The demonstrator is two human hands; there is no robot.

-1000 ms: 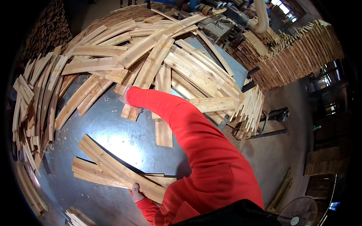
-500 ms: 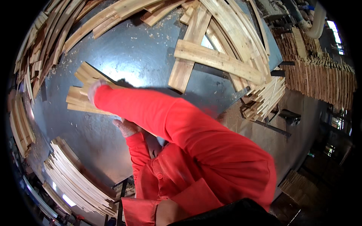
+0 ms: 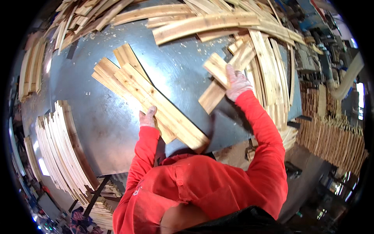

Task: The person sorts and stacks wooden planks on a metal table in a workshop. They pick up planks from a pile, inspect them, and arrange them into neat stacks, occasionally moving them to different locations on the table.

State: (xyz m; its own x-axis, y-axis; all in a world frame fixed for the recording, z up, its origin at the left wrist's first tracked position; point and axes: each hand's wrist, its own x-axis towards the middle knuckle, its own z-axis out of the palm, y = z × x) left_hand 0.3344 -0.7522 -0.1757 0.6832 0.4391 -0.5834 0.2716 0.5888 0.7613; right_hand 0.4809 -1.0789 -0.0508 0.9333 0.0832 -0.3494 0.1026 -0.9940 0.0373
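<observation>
My left hand (image 3: 148, 117) is closed on the near edge of a wooden plank (image 3: 159, 102), thumb on top. That plank lies slantwise over other boards (image 3: 107, 76), which fan out beneath it on the grey metal table (image 3: 89, 128). Farther right, my right hand (image 3: 237, 82) grips another wooden board (image 3: 215, 69), its fingers lying over the upper face. This board crosses on top of a second plank (image 3: 212, 96). The fingers of both hands are partly hidden beneath the wood.
Long boards (image 3: 202, 25) are heaped along the table's far edge, and more planks (image 3: 269, 74) lie beyond my right hand. A stack of thin strips (image 3: 58, 144) stands at the left. Beyond the table on the right is a large stack of boards (image 3: 331, 128).
My right hand has left the planks on the left and swung across to the board on the right. The view has turned, and my left hand now shows on the plank's edge.
</observation>
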